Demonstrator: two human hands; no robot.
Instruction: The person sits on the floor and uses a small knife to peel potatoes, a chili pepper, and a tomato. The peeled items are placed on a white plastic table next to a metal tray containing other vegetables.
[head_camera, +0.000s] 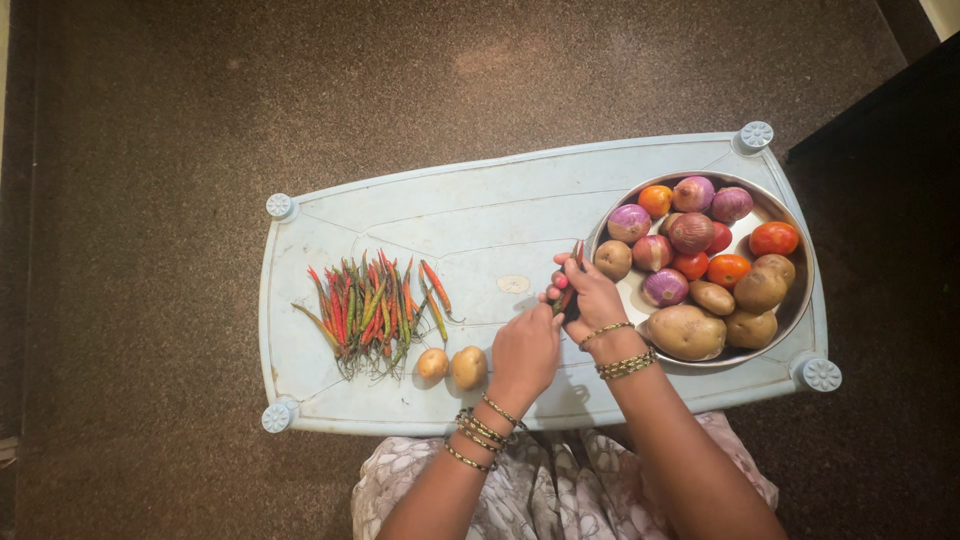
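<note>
On a pale blue plastic table (400, 215), the right hand (592, 295) pinches a chilli (570, 285) closed-fingered beside the steel bowl (795, 310). The left hand (525, 352), curled just below, holds nothing I can make out. Left of the grip lie a chilli heap (372, 310) and two potatoes (452, 365), apparently already sorted; onions, tomatoes and potatoes remain in the bowl.

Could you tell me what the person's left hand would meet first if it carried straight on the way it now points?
Most likely the thin red chilli held in the right hand: the left hand points up and slightly right towards it, though depth is unclear.

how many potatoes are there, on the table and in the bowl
7: two small potatoes on the blue table beside the chillies, five in the steel bowl at its near side. More may be hidden under other vegetables.
</note>
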